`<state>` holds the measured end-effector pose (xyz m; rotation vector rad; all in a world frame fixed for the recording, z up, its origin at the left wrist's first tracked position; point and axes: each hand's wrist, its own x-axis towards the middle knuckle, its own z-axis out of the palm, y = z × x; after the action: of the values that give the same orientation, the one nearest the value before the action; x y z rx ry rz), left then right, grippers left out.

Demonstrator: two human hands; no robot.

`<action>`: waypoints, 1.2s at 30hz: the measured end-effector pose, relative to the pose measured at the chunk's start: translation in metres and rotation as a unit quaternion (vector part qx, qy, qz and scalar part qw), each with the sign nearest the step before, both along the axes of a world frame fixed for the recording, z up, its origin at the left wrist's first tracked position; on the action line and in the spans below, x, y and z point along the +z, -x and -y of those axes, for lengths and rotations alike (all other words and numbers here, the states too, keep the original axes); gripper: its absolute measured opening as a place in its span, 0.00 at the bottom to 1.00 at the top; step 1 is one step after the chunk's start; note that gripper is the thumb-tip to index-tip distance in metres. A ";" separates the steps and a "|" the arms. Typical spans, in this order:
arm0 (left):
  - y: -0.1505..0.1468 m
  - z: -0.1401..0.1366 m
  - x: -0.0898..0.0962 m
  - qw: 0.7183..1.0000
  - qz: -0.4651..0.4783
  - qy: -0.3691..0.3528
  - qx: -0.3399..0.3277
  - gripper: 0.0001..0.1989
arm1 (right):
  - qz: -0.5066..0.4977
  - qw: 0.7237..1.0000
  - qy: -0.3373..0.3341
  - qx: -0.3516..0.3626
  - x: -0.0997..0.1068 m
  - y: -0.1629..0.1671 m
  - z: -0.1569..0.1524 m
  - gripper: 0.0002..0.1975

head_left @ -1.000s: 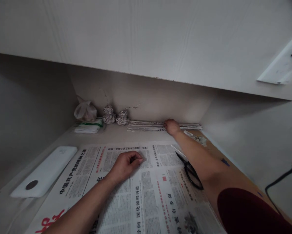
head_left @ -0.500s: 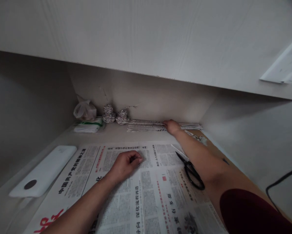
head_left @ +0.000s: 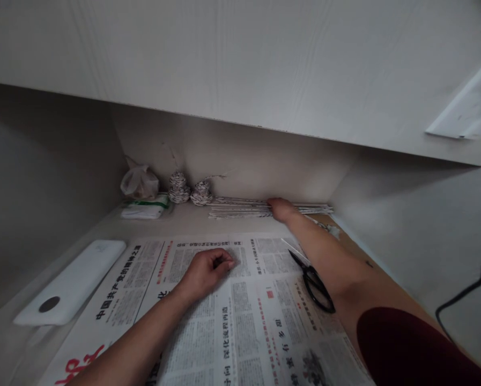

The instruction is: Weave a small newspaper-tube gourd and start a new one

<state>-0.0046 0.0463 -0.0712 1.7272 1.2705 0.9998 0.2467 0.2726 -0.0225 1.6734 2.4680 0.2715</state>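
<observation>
My right hand reaches to the back wall, its fingers closed over a bundle of thin rolled-newspaper sticks lying lengthwise there. The fingertips are partly hidden, so how many sticks they grip does not show. My left hand rests on the spread newspaper, fingers curled in and thumb against them, with nothing visible inside. Black-handled scissors lie on the newspaper beside my right forearm. Left of the sticks stand two woven gourd-shaped pieces of coiled paper cord, one taller and one shorter.
A white power bank lies at the left. In the back left corner, a tied plastic bag sits by a white and green packet. A large pale panel overhangs the back. At the right hangs a black cable.
The bundle shifts very slightly under my right hand, which has barely moved. My left hand stays in place. The view has turned a little.
</observation>
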 end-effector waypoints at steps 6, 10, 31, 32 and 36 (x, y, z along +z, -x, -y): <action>0.001 -0.001 -0.002 1.000 0.011 -0.003 -0.004 0.09 | -0.004 0.999 -0.039 -0.005 0.004 -0.003 0.008 0.16; 0.001 0.000 -0.002 1.000 0.007 -0.003 0.002 0.11 | -0.012 0.997 -0.077 0.013 0.016 -0.003 0.011 0.15; 0.002 0.001 0.000 1.000 -0.015 -0.013 -0.008 0.13 | 0.010 0.983 -0.179 0.029 0.029 -0.012 0.090 0.18; 0.002 0.001 0.000 1.000 -0.016 -0.014 -0.009 0.13 | 0.010 0.984 -0.178 0.016 0.027 -0.019 0.091 0.18; 0.002 0.000 -0.001 1.000 -0.026 -0.012 -0.007 0.14 | 0.011 0.984 -0.174 -0.022 0.021 -0.038 0.092 0.17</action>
<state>-0.0066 0.0460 -0.0718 1.7881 1.2820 0.9721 0.2850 0.1806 -0.0012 1.8323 2.4726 0.7497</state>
